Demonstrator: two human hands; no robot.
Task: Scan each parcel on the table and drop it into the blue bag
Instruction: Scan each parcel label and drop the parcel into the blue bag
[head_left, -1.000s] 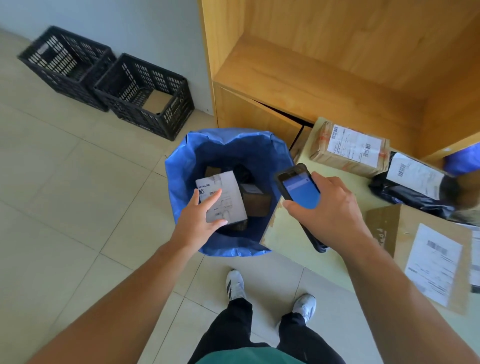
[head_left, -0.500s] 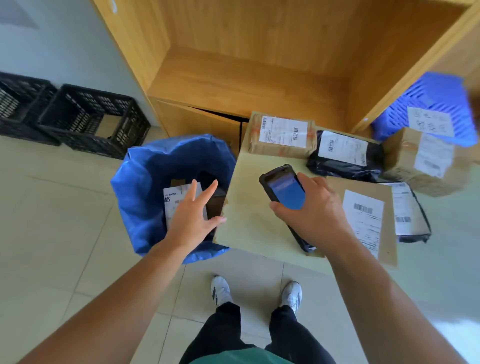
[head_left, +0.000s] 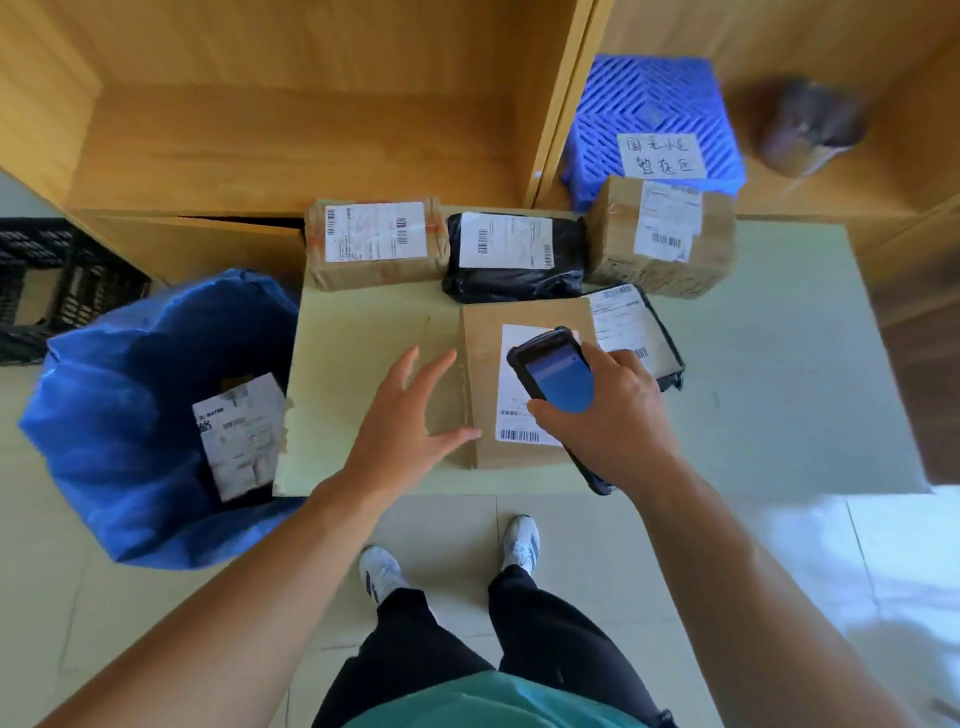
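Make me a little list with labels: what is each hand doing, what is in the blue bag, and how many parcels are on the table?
left hand: open, reaching to the flat cardboard parcel
right hand: holds the scanner over that parcel's label
blue bag: on the floor beside the table, white-labelled box inside
parcels on table: five

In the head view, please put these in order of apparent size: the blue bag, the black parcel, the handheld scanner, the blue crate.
1. blue bag, clearly largest.
2. blue crate and black parcel: they look alike, and the crate is farther back and partly hidden, so I do not rank them.
3. handheld scanner in the right hand, smallest, though partly covered.
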